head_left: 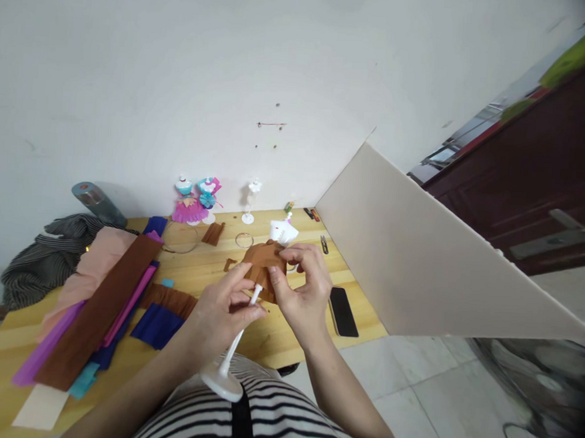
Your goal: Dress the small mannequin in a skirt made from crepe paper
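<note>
A miniature dress form is tilted in front of me, with a white top (282,231), a brown crepe-like skirt (264,260) and a white pole. Its round white base (221,383) is near my striped shirt. My left hand (218,317) is closed about the pole, its fingertips against the skirt's lower left edge. With thumb and index finger, my right hand (305,286) pinches the skirt's right side near the waist. Part of the skirt is hidden behind the fingers.
On the wooden table (2,359) lie strips of coloured crepe-like material (100,312), at left. Dressed miniature forms (190,205) and a bare one (249,206) stand by the wall. A phone (344,311), small snips (324,244) and a white partition (420,254) are at right.
</note>
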`<control>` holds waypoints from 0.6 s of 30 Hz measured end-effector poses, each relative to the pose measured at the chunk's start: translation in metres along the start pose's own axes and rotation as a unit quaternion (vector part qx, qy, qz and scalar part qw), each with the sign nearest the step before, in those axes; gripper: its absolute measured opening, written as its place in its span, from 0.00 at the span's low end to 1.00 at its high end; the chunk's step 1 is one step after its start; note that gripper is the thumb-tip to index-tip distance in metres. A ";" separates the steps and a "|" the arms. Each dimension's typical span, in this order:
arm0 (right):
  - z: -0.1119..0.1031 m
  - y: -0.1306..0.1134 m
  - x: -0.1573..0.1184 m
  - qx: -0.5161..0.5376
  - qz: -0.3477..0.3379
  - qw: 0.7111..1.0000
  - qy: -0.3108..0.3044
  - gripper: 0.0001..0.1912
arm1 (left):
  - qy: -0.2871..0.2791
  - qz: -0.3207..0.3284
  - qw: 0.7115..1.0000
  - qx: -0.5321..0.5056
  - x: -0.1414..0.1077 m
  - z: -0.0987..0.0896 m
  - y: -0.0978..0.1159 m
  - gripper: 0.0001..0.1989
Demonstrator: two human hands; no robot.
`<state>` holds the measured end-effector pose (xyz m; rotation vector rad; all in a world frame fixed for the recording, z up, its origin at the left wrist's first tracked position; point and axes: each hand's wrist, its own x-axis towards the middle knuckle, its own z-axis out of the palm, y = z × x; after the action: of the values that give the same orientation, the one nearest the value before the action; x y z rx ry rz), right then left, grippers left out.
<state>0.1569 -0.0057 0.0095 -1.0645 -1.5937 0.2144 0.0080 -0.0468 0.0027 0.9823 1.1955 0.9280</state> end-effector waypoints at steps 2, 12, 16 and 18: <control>0.000 0.000 0.000 0.002 -0.002 1.000 -0.003 0.05 | 0.001 0.000 1.000 -0.003 0.000 0.000 -0.001 0.39; -0.001 -0.001 -0.001 0.042 0.006 0.999 -0.004 0.08 | -0.009 0.007 1.000 0.015 -0.002 0.001 0.002 0.27; 0.000 -0.002 -0.001 0.049 0.010 0.999 -0.003 0.08 | -0.005 0.007 1.000 0.027 -0.004 0.001 0.006 0.25; 0.000 -0.002 -0.001 0.050 0.005 0.999 -0.002 0.07 | -0.010 0.009 1.000 0.027 -0.004 0.002 0.006 0.25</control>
<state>0.1556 -0.0078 0.0105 -0.9958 -1.5655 0.2992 0.0087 -0.0485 0.0096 1.0448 1.2016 0.9028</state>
